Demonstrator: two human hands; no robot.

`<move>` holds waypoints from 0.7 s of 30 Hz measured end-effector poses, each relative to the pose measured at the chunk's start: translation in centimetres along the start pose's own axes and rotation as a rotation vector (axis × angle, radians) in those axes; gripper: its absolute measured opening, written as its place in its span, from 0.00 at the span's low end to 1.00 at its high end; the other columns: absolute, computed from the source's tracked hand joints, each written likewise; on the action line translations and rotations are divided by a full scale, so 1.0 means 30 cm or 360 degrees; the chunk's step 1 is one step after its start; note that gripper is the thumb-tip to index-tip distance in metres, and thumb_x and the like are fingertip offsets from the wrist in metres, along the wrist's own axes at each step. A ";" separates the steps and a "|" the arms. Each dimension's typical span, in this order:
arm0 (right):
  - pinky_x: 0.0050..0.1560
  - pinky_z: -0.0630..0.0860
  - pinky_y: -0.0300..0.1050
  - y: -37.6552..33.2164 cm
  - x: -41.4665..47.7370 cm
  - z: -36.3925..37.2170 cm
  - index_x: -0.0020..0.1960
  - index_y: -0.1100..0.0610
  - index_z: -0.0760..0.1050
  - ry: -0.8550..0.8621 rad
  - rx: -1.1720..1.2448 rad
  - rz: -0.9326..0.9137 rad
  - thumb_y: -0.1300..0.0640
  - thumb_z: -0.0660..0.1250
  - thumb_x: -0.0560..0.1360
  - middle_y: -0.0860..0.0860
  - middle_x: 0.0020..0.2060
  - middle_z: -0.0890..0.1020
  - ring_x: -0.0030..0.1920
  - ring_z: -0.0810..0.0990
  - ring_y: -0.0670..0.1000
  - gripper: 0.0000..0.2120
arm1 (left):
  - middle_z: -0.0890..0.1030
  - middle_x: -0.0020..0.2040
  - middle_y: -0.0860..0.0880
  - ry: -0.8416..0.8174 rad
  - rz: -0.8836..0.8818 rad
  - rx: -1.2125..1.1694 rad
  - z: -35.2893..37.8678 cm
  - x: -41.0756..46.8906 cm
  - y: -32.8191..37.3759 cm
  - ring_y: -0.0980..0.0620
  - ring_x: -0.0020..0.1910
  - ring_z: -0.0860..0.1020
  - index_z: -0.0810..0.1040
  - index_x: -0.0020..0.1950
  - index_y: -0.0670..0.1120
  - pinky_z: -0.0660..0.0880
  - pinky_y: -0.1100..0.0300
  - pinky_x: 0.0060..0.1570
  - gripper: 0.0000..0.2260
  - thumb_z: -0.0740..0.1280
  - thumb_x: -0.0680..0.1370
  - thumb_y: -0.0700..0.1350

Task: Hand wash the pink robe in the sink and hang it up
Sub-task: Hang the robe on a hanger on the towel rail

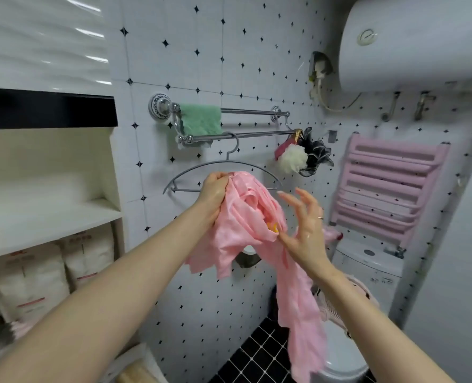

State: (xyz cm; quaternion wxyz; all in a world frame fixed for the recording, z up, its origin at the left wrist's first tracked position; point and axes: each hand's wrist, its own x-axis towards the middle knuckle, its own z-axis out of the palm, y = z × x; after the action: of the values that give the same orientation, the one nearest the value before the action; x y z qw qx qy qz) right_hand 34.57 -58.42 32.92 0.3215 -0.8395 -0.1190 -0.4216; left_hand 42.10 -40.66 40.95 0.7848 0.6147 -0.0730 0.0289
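Gripping the bunched pink robe [245,222] in the left hand [214,186], up at the hanger [227,158] on the towel rail [257,134] — likely for draping — right hand [303,228] slack, fingers spread.

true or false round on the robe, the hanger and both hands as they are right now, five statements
1. The left hand grips the pink robe in a bunch. True.
2. The robe hangs spread out on the grey hanger. False: it is bunched in the left hand in front of the hanger, with one end trailing down.
3. A green cloth is draped over the towel rail. True.
4. The hanger hooks onto the pink radiator. False: its hook is over the lower bar of the towel rail.
5. The right hand is clenched in a fist. False: its fingers are spread, beside the robe.
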 end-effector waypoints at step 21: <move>0.40 0.74 0.46 0.075 0.182 0.004 0.42 0.63 0.75 -0.0061 0.1856 0.1503 0.63 0.56 0.78 0.55 0.35 0.79 0.36 0.77 0.52 0.11 | 0.82 0.44 0.46 -0.0823 -0.0636 0.0255 0.025 0.085 -0.222 0.49 0.45 0.80 0.81 0.50 0.47 0.76 0.54 0.49 0.19 0.58 0.79 0.59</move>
State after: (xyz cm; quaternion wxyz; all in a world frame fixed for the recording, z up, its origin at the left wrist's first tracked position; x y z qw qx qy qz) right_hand 39.06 -60.46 36.16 0.8587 -0.5021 0.0443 -0.0927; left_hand 45.45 -43.13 35.12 0.6797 0.6636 -0.1452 -0.2767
